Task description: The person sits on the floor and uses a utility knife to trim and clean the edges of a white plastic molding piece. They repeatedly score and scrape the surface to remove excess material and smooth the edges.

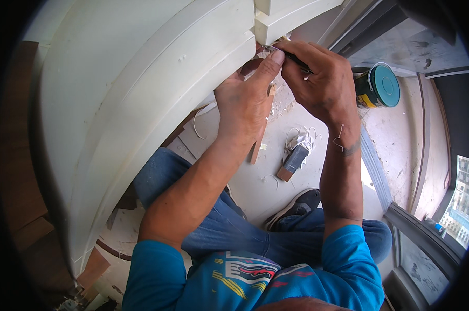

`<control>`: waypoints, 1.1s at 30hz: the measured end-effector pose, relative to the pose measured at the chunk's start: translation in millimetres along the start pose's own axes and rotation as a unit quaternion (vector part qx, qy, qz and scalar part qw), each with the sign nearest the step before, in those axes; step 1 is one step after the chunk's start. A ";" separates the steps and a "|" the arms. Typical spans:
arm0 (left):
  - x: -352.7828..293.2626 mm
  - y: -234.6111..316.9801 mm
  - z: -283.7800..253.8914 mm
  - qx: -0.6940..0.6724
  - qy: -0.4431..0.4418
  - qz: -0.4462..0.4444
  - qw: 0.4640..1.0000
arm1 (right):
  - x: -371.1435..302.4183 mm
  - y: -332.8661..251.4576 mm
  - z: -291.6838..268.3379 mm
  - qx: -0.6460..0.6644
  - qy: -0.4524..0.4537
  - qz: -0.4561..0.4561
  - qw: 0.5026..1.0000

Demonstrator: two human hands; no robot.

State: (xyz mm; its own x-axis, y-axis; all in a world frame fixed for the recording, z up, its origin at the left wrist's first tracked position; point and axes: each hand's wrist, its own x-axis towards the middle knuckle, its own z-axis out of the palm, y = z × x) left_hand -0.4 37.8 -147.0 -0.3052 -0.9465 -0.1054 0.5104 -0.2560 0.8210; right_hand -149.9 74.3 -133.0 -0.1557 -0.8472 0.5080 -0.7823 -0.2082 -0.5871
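In my right hand (322,78) is a slim black-handled tool (298,60), its fingers closed round the handle. The tool's thin metal tip (270,47) points left, against the corner of a white panel (203,57) where a gap separates it from a white block-like piece (276,23). My left hand (245,98) is at the panel's edge, with its thumb up beside the metal tip. Its other fingers curl out of sight under the edge, so what they grip is hidden. White shavings or flakes show around the fingertips.
Below my hands, a narrow wooden strip (263,124) lies at a slant. A dark block with a brown end (292,163) rests by a crumpled white cloth (303,141). To the right stands a lidded green bucket (384,85), near a metal-framed window (465,192).
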 end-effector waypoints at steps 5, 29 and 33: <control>2.6 -3.1 -4.2 0.012 0.000 -0.010 1.000 | -4.2 1.7 6.3 0.005 0.014 0.007 1.000; 7.5 -13.9 -31.3 0.247 -0.008 0.091 0.965 | -46.6 35.3 55.6 0.297 0.068 0.189 0.933; 4.6 -8.6 -13.4 0.112 0.011 0.023 0.993 | -52.6 30.6 63.8 0.412 0.143 0.249 0.865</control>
State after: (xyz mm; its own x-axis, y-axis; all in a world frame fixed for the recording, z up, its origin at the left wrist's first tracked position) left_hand 4.6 33.0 -162.1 -0.2664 -0.9609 -0.0757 0.3317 -0.1651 0.9288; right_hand -127.2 81.3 -217.9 -0.5851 -0.8006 0.1291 0.1021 -0.2307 -0.9677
